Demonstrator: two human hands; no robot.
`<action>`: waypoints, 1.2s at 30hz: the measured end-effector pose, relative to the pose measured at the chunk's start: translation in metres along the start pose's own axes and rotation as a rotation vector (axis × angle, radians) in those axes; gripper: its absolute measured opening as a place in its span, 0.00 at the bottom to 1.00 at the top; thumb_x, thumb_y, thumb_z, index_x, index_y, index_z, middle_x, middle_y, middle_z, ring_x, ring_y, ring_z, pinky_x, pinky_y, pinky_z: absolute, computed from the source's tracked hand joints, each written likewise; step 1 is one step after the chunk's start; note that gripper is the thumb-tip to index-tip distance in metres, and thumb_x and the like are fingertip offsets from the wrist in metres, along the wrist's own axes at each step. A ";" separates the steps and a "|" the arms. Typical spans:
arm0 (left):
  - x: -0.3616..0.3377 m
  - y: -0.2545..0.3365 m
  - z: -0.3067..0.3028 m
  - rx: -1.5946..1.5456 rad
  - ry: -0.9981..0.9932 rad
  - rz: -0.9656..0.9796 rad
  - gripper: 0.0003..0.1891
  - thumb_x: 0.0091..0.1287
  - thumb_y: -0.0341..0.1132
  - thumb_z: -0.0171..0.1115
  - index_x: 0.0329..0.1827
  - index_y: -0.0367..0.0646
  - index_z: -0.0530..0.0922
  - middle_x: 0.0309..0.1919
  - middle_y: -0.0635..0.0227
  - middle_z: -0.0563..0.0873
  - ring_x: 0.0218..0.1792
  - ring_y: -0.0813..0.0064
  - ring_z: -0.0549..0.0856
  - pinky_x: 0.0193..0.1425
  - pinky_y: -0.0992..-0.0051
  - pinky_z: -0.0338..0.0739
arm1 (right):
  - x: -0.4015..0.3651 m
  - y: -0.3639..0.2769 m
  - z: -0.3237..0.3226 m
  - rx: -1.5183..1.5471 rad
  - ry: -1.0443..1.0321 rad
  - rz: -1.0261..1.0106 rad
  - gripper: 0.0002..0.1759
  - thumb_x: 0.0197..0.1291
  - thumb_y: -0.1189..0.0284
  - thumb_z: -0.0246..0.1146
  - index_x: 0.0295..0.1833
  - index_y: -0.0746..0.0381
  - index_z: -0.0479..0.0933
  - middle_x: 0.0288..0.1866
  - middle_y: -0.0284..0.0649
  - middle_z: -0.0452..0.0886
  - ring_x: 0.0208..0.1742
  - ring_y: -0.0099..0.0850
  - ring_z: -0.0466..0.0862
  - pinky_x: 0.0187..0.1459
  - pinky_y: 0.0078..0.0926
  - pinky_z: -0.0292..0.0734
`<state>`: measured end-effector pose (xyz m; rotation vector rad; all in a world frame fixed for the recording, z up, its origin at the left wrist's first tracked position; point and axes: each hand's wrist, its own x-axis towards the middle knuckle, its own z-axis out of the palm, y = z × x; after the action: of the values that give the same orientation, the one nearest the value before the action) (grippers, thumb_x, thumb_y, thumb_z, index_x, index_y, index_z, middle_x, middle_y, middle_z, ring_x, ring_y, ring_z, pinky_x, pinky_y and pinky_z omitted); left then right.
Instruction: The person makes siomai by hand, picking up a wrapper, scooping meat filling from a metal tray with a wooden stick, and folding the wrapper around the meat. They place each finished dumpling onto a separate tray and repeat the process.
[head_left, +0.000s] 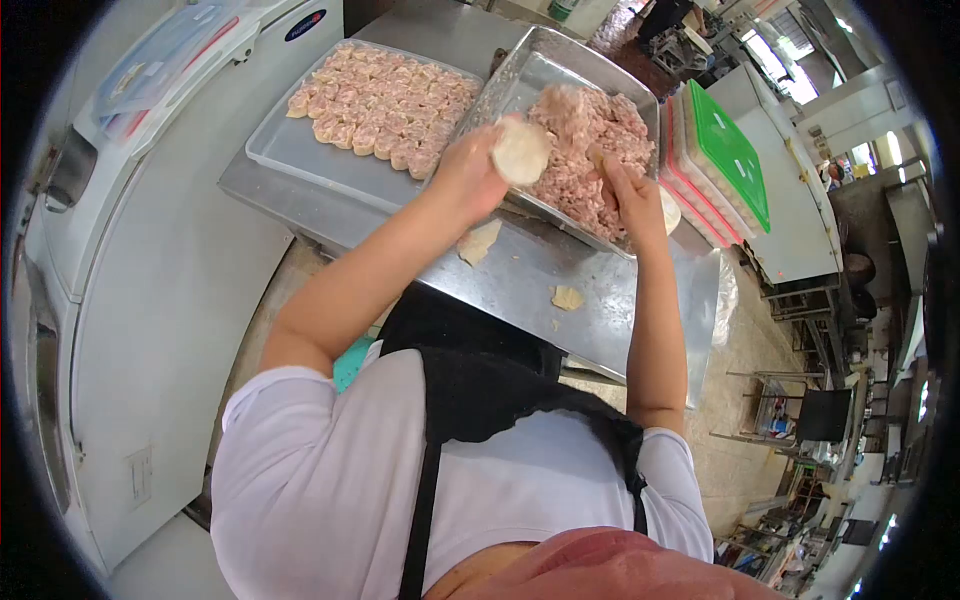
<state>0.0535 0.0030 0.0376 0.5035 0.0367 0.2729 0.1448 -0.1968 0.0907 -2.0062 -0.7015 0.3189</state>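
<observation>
A black apron [480, 400] is closest. Two dough bits [478, 242] lie on the metal table [620, 320]. The left hand [468, 182] cups one round wrapper [520, 150], not filled yet. The right hand [628, 200] curls its fingers into the meat [585, 125]; that one tray [545, 55] is mostly full. The far tray [285, 150] holds about thirty-five finished dumplings [385, 100].

Round pale wrapper [521, 152] held open; pink minced filling [588, 135] heaped in steel tray [520, 85]

Right hand [632, 200] fingertips hidden in mince [580, 125]; grip unclear.
</observation>
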 end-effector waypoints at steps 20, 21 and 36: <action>0.040 -0.007 0.032 -0.157 0.214 -0.100 0.35 0.68 0.64 0.49 0.53 0.35 0.73 0.41 0.50 0.79 0.44 0.55 0.80 0.55 0.48 0.74 | -0.041 -0.049 -0.018 -1.059 0.089 -0.279 0.13 0.67 0.64 0.57 0.52 0.58 0.78 0.37 0.47 0.81 0.36 0.48 0.82 0.38 0.44 0.77; 0.046 -0.007 0.033 -0.144 0.203 -0.102 0.35 0.68 0.64 0.49 0.53 0.35 0.73 0.41 0.50 0.79 0.44 0.55 0.80 0.55 0.48 0.74 | -0.043 -0.056 -0.013 -1.032 0.138 -0.289 0.14 0.66 0.64 0.57 0.52 0.58 0.77 0.36 0.46 0.80 0.36 0.47 0.82 0.37 0.44 0.77; 0.040 0.031 0.040 1.311 -0.507 0.568 0.39 0.55 0.34 0.72 0.70 0.42 0.62 0.55 0.58 0.80 0.49 0.69 0.83 0.49 0.69 0.81 | -0.043 -0.058 -0.048 -0.264 -0.068 -0.100 0.12 0.70 0.67 0.56 0.46 0.65 0.77 0.25 0.48 0.76 0.25 0.43 0.76 0.30 0.35 0.69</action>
<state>0.0882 0.0209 0.0891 1.8862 -0.4594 0.6649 0.1137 -0.2343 0.1623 -2.2066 -0.9238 0.2461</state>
